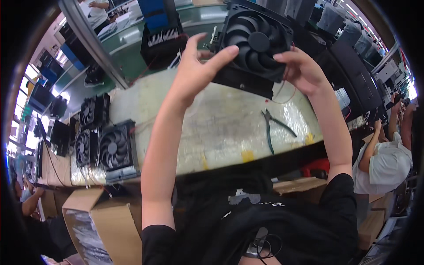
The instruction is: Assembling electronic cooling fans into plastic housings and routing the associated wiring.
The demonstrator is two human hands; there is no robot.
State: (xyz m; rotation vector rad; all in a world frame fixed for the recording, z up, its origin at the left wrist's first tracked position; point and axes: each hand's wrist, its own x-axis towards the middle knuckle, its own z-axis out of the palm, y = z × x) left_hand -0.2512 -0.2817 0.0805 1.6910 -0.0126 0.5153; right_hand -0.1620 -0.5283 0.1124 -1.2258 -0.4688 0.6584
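A black cooling fan unit point(259, 42) is raised above the far side of the bench, its blades facing me. My left hand point(196, 66) is at its left side, thumb over the frame and index finger extended upward. On the other side, my right hand point(304, 70) grips the frame, thumb in front and fingers partly hidden behind. Thin red and pale wires point(289, 90) hang below my right hand. Cutting pliers point(274, 128) with dark green handles lie on the bench below the unit, handles spread apart.
Several more black fan units point(114, 148) stand at the bench's left end. A plastic-covered bench top point(194, 137) runs before me; a metal post point(95, 44) rises behind it. An open cardboard box point(117, 229) sits lower left. Other people work at both sides.
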